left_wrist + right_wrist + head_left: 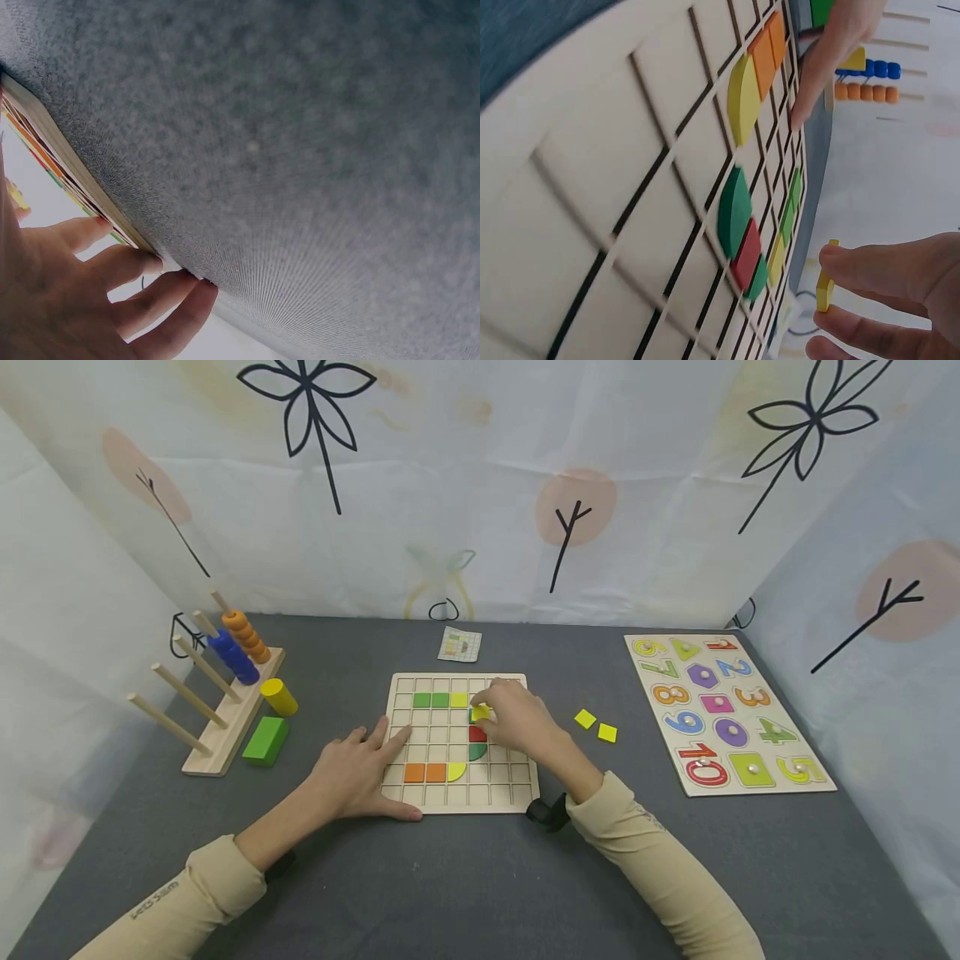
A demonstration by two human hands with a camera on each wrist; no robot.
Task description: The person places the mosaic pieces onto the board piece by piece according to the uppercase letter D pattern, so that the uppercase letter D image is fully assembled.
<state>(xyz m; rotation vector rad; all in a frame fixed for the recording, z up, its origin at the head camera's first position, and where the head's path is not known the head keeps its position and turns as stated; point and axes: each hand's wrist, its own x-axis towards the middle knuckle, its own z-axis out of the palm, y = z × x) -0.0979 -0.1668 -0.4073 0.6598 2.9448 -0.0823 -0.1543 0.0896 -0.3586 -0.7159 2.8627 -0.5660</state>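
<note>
A wooden grid board lies on the table with coloured tiles set in its cells. Thumb and fingertips of my right hand pinch a small yellow tile, held above the upper right of the board. Below it sit a red square and a green curved-edge tile. Two green squares and a yellow square form a row near the top; orange squares and a yellow quarter-round line up lower down. My left hand rests spread against the board's left and lower edges.
Two loose yellow tiles lie right of the board. Behind it is a small printed card. A number puzzle lies at right. At left stand a peg rack, a yellow cylinder and a green block.
</note>
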